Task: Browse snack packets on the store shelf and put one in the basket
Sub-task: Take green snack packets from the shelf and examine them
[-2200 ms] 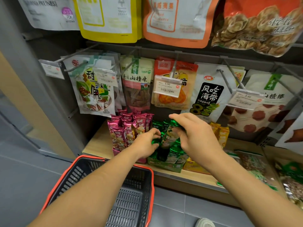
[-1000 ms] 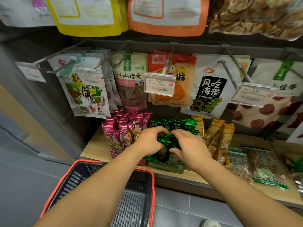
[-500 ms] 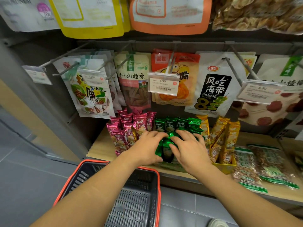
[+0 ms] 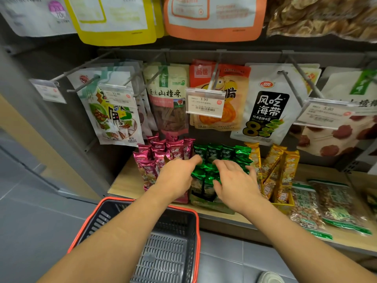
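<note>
The left hand point(image 4: 175, 177) and right hand point(image 4: 234, 185) are spread flat over the green packets point(image 4: 221, 153), likely so one can be picked.

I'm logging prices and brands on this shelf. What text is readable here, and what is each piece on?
"3.90": middle price tag
"5.90": right price tag
"13.80": left price tag, faint
"风吃海带" and "8": white packet
"山楂条": beige packet
"品世": orange packet
Too blurred to read: the tags' small print and the labels on the green packets.
</note>
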Demonstrator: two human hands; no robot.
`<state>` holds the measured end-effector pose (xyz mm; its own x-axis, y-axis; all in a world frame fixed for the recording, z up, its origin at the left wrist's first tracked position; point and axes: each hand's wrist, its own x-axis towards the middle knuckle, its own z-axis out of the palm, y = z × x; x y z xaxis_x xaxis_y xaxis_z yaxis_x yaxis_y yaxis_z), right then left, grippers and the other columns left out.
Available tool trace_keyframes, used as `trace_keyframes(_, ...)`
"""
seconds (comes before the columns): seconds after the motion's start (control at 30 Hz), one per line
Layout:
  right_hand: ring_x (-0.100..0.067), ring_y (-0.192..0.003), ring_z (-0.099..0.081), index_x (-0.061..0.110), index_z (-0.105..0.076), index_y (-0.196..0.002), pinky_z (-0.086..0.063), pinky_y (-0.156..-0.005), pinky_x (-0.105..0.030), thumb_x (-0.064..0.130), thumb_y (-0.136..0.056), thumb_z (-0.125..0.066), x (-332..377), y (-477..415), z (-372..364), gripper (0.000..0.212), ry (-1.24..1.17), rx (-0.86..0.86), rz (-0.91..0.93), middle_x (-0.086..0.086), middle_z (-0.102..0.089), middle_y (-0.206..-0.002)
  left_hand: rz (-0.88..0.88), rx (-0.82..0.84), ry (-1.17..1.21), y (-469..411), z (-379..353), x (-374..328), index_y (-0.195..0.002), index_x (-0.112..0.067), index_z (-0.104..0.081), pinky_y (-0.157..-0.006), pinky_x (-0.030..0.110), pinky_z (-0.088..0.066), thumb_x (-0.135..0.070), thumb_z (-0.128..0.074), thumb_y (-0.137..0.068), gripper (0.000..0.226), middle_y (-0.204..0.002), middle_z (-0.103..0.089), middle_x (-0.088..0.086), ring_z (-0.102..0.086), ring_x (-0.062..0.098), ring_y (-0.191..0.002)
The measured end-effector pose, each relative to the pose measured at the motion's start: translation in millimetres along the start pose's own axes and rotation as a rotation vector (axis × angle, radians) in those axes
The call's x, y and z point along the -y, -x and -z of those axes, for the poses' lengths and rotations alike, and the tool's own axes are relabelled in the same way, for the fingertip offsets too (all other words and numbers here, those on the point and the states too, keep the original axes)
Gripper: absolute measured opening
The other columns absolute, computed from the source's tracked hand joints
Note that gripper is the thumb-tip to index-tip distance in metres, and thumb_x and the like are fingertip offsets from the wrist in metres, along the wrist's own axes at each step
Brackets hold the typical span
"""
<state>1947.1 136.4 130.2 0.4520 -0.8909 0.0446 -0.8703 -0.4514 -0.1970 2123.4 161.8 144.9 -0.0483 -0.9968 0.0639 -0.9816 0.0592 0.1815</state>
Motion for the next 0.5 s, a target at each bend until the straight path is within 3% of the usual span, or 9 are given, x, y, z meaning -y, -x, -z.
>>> trace_keyframes(0.17,-0.015,-0.145,-0.021,0.031,-0.027,-0.146,-0.017,-0.112,-0.055,0.035,-0.095,-0.046,0.6,-2.6,12.3,0.056,-0.062,0.051,-0.008,0.009,-0.033,-0.153,-0.159,-0.207,-0.083,13.3,68.3,-6.4,-0.122,-0.034,-0.061,-0.080,0.040,-0.054,-0.030,-0.068,-0.087,0.036,-0.099,-0.074,-0.001,-0.068,0.024,-0.094)
trace_keyframes(0.27,-0.013,-0.145,-0.022,0.031,-0.032,-0.146,-0.021,-0.113,-0.051,0.035,-0.097,-0.044,8.6,-4.2,30.4,0.051,-0.138,-0.039,0.043,0.010,-0.034,-0.153,-0.152,-0.264,0.095,40.0,109.1,-4.6,-0.110,-0.026,-0.073,-0.072,0.027,-0.053,-0.035,-0.072,-0.084,0.027,-0.088,-0.076,-0.005,-0.069,0.011,-0.079)
trace_keyframes(0.33,-0.011,-0.138,-0.036,0.031,-0.042,-0.141,-0.031,-0.110,-0.041,0.047,-0.099,-0.042,18.6,-4.3,53.3,0.045,-0.377,0.012,0.075,0.011,-0.045,-0.145,-0.065,-0.268,0.261,54.4,125.1,-2.5,-0.099,-0.024,-0.077,-0.061,0.019,-0.047,-0.034,-0.074,-0.082,0.020,-0.075,-0.074,-0.008,-0.063,0.002,-0.064)
trace_keyframes(0.4,-0.003,-0.122,-0.052,0.038,-0.052,-0.131,-0.038,-0.099,-0.028,0.071,-0.085,-0.035,33.6,3.6,80.7,0.059,-0.785,0.245,0.073,0.019,-0.058,-0.126,0.049,-0.266,0.536,63.1,131.4,-2.9,-0.086,-0.020,-0.078,-0.051,0.014,-0.044,-0.027,-0.077,-0.081,0.010,-0.061,-0.070,-0.008,-0.060,0.001,-0.052)
trace_keyframes(0.43,0.004,-0.116,-0.055,0.043,-0.052,-0.130,-0.038,-0.099,-0.026,0.080,-0.074,-0.033,41.2,11.6,91.7,0.070,-0.951,0.361,0.058,0.025,-0.059,-0.122,0.095,-0.266,0.708,66.6,132.8,-4.5,-0.081,-0.016,-0.078,-0.046,0.014,-0.043,-0.022,-0.077,-0.080,0.005,-0.055,-0.068,-0.005,-0.058,0.003,-0.046)
trace_keyframes(0.5,0.003,-0.120,-0.052,0.043,-0.048,-0.135,-0.036,-0.108,-0.033,0.086,-0.064,-0.038,51.4,30.0,102.9,0.084,-1.108,0.464,0.036,0.023,-0.056,-0.132,0.138,-0.310,0.955,72.5,134.1,-7.9,-0.072,-0.017,-0.076,-0.042,0.016,-0.045,-0.014,-0.075,-0.081,0.010,-0.050,-0.065,0.002,-0.058,0.009,-0.042)
